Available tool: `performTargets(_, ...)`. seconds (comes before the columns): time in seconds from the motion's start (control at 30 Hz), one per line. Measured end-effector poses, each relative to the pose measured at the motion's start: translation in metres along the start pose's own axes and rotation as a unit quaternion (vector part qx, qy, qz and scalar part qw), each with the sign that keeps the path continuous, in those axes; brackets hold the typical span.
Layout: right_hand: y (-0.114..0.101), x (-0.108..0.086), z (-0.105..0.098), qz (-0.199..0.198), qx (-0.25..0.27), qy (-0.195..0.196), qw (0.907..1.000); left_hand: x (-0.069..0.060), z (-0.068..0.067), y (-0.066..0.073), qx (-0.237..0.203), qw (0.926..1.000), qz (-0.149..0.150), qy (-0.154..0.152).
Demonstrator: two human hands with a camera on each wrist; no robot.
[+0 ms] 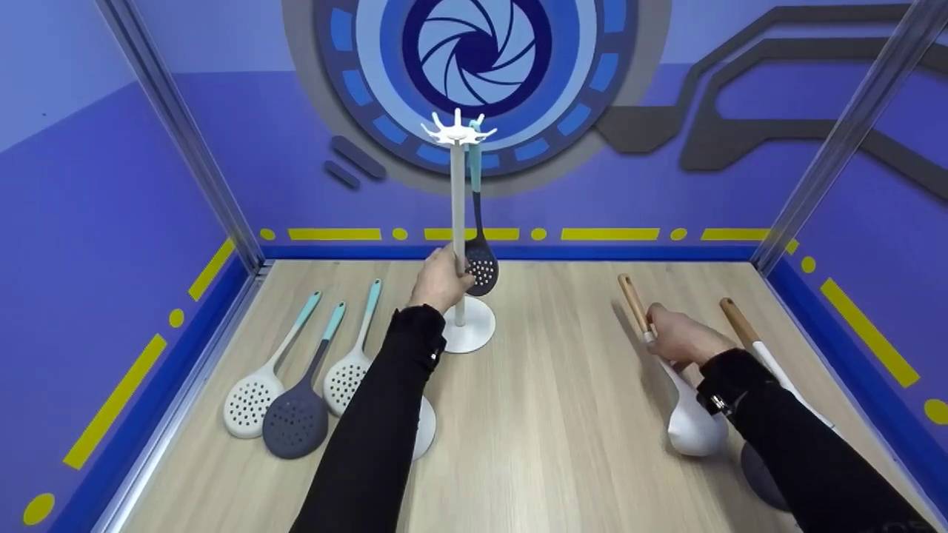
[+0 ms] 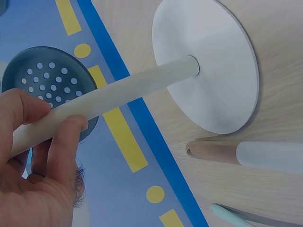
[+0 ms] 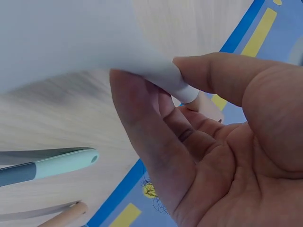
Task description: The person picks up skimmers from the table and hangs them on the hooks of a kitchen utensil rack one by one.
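Note:
My left hand [image 1: 438, 280] grips the pole [image 1: 458, 215] of a white utensil stand, thumb and fingers round it in the left wrist view. The stand's round base [image 1: 474, 333] is on the table, and its hooks [image 1: 458, 133] spread at the top. From them hangs a dark grey skimmer [image 1: 482, 270] with a mint handle, just behind my left hand. At the right, my right hand [image 1: 685, 337] pinches a white ladle [image 1: 696, 428] near its wooden handle [image 1: 633, 303]. The ladle's handle end is tilted up; whether its bowl touches the table I cannot tell.
On the left lie two white skimmers [image 1: 253, 403] [image 1: 344, 381] and a dark grey one [image 1: 296, 423], mint-handled. A white utensil [image 1: 425, 429] is partly under my left sleeve. Right of the ladle lie a wooden-handled utensil [image 1: 770, 363] and a dark round head [image 1: 763, 477]. Walls enclose the table.

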State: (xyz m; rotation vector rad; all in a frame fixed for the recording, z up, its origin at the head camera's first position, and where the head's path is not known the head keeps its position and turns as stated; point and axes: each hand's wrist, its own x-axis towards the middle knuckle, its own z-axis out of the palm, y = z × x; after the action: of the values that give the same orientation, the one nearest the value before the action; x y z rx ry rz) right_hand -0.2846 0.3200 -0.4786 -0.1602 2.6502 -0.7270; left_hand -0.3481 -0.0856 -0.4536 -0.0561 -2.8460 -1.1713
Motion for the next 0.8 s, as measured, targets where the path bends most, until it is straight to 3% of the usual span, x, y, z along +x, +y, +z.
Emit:
performTargets(0.23,-0.007,0.000,-0.006,-0.024,-0.028,0.017,0.9992,0.000,-0.001,0.000,0.002,1.0000,0.007,-0.002)
performTargets(0.57,-0.014,0.004,-0.015,-0.025,-0.031,0.003,0.9992,0.002,0.000,-0.002,0.011,0.9999,0.001,-0.006)
performTargets(0.8,-0.022,0.005,-0.018,-0.043,-0.051,0.029,0.9974,0.001,-0.001,-0.001,0.010,0.9999,0.004,-0.005)
